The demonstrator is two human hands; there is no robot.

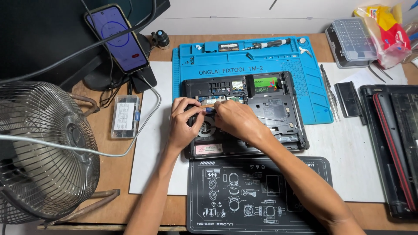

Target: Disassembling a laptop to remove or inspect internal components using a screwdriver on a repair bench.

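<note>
From the head view, the opened laptop (261,117) lies on the blue mat (305,65). Over its fan (204,129), the left hand (185,124) and right hand (235,119) together pinch a thin tan tool (208,105), each grip closed on it.

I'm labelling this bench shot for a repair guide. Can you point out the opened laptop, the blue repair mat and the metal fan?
opened laptop (278,115): head view, on its bare inner plate right of the hands.
blue repair mat (311,93): head view, on its bare right part.
metal fan (41,148): head view, on its wire grille.
</note>
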